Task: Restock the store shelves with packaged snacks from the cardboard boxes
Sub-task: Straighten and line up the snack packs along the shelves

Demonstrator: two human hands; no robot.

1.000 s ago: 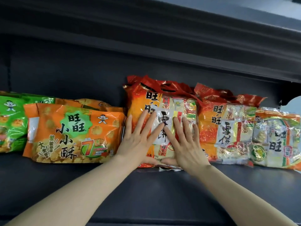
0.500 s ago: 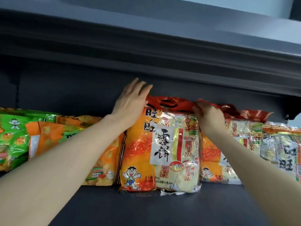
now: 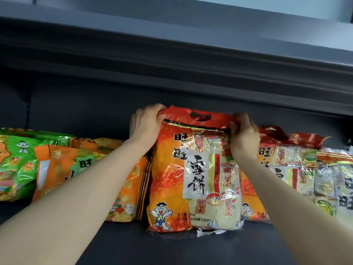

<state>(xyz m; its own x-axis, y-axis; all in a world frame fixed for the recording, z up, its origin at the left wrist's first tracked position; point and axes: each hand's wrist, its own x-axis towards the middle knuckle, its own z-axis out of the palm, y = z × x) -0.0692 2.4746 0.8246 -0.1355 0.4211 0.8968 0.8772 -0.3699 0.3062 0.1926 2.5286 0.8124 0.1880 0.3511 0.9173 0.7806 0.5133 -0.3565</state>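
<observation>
An orange and red rice cracker bag (image 3: 193,175) with a red handle strip stands upright on the dark shelf (image 3: 172,249), in the middle of the row. My left hand (image 3: 146,124) grips its top left corner. My right hand (image 3: 243,133) pinches the top right corner of the same bag. A second bag of the same kind (image 3: 280,159) stands just to the right, partly behind my right forearm.
Left of the held bag lean orange snack bags (image 3: 63,169) and a green bag (image 3: 15,159). A silver and orange bag (image 3: 336,180) stands at the far right. The underside of the upper shelf (image 3: 172,64) hangs close above the bags.
A second ago both palms lay flat on the front of the bag. They rose to its top edge, and both now grip the bag's top corners, with the handle strip pulled straight.
</observation>
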